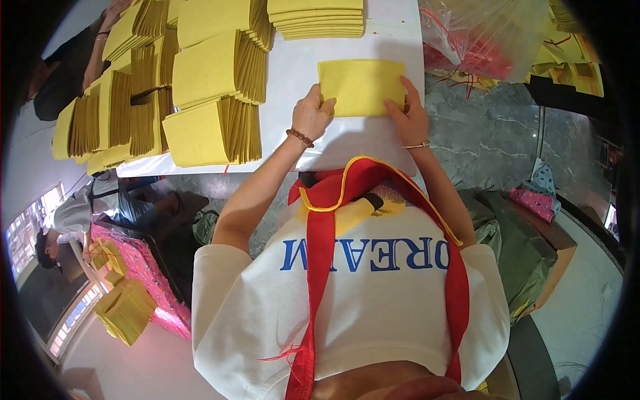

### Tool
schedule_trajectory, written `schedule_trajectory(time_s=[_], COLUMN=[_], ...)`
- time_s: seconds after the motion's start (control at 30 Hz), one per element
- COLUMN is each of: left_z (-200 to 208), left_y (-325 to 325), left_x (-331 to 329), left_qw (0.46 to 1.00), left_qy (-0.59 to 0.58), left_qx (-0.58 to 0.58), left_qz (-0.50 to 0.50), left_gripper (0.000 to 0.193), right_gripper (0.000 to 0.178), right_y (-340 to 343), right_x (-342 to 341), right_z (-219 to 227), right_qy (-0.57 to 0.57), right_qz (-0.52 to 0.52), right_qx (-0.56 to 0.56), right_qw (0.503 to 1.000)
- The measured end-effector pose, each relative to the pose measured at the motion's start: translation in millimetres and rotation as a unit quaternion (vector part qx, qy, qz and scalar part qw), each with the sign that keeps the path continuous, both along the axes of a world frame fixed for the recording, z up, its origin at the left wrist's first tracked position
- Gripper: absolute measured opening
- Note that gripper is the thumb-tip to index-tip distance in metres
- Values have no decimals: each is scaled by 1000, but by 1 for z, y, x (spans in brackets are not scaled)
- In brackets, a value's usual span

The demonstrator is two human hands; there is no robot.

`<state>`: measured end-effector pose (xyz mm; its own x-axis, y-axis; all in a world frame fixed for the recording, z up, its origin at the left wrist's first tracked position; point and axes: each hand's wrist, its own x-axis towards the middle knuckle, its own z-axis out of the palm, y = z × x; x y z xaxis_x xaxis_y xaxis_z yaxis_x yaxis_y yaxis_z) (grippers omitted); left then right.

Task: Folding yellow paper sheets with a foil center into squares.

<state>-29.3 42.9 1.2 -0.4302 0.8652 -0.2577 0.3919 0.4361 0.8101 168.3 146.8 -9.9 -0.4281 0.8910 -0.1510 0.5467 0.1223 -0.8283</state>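
Between my two hands is a flat yellow rectangular piece (361, 88), held just over the white table (283, 93); it looks like paper or cloth, and its thickness cannot be told. My left hand (315, 113) pinches its left edge, thumb on the near face and the other fingers mostly hidden behind. At the right end, my right hand (410, 115) grips it between the thumb, lying on the face, and fingers along the right edge. Beyond it lies a stack of similar yellow pieces (317, 20).
Fanned yellow bundles (203, 67) cover the table's left side. A clear plastic bag (487, 40) with red contents stands at the right. Another person's arm (97, 57) reaches in at the upper left; a second person (73, 213) is at the left. A box (533, 247) stands at my right.
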Motion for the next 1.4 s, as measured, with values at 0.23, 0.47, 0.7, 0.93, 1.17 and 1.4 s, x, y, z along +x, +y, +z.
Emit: schedule_trajectory(time_s=[0.23, 0.47, 0.7, 0.93, 1.17, 1.4], left_z=[-4, -6, 9, 5, -22, -16], left_y=[8, 13, 12, 34, 30, 38], left_x=[-8, -12, -9, 23, 27, 26], left_qw=[1000, 999, 996, 863, 875, 871], left_qy=[9, 17, 73, 404, 403, 403], left_qx=[5, -17, -12, 197, 135, 72], left_qz=[13, 25, 39, -231, -232, -271], left_gripper=[61, 72, 68, 54, 61, 72], right_gripper=[46, 48, 48, 45, 50, 58], right_y=[4, 4, 7, 6, 0, -11], right_x=[-7, -14, -16, -19, -15, -11], right_z=[-7, -9, -11, 0, 4, -18], right_qy=[-20, -90, -112, -114, -161, -199], right_qz=[6, -16, -21, -8, 19, 193], right_qx=[80, 103, 108, 110, 104, 327], right_qw=[997, 991, 988, 987, 981, 904])
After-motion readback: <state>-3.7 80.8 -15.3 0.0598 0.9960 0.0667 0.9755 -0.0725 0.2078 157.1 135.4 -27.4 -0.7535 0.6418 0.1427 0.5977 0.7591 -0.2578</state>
